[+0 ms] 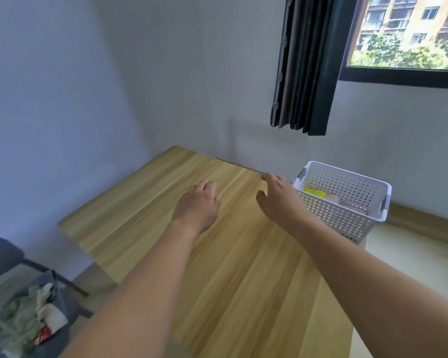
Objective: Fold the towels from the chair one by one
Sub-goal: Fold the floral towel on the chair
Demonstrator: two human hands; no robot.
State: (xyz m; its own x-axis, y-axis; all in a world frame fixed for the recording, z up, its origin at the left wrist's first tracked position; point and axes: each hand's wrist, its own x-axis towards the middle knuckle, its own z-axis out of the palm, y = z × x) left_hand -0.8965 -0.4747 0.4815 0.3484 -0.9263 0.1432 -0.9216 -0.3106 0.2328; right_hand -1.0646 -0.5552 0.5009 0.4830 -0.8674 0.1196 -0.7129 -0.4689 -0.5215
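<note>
we reach both bare arms out over the wooden tabletop point(145, 210). our left hand point(197, 205) hovers palm down above the middle of the wood, fingers relaxed and slightly spread, grasping nothing. our right hand point(277, 196) is out further to the right, near the far edge, fingers loosely parted and thumb apart, also grasping nothing; it is just beside the white basket point(347, 215), and we cannot tell whether it touches the rim.

the basket has perforated walls and sits at the right edge of the tabletop, near the wall. inside it we see something yellow point(314, 193) and some pale pinkish cloth point(347, 202), too blurred to make out clearly.

the towels point(21, 324) lie in a crumpled heap, pale green and white with a bit of red, on a grey chair point(3, 254) at the lower left, below and beside the tabletop, well apart from both hands.

a dark curtain point(305, 65) hangs beside the window point(404, 32).
</note>
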